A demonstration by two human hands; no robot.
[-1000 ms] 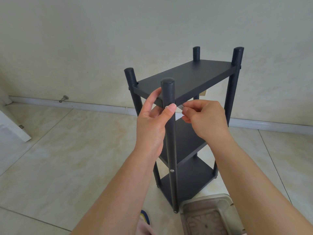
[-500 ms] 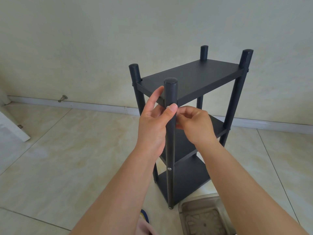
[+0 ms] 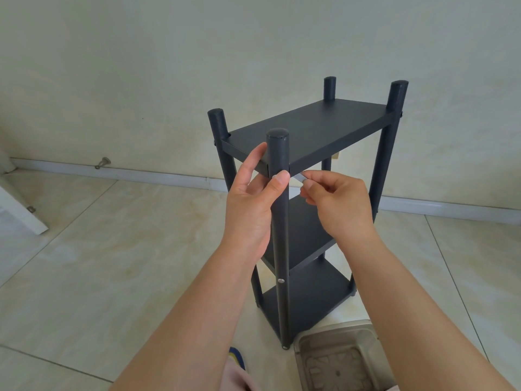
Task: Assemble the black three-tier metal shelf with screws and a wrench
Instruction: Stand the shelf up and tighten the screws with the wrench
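Left hand (image 3: 255, 204) grips the near post (image 3: 279, 221), steadying the shelf (image 3: 310, 131); right hand (image 3: 335, 201) fingers pinch a small wrench (image 3: 301, 178) at the top-tier joint.

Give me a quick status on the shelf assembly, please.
Left hand steadying near black metal post at top tier. Right hand pinching small silver wrench beside post. Black three-tier shelf upright. Nothing blocking.
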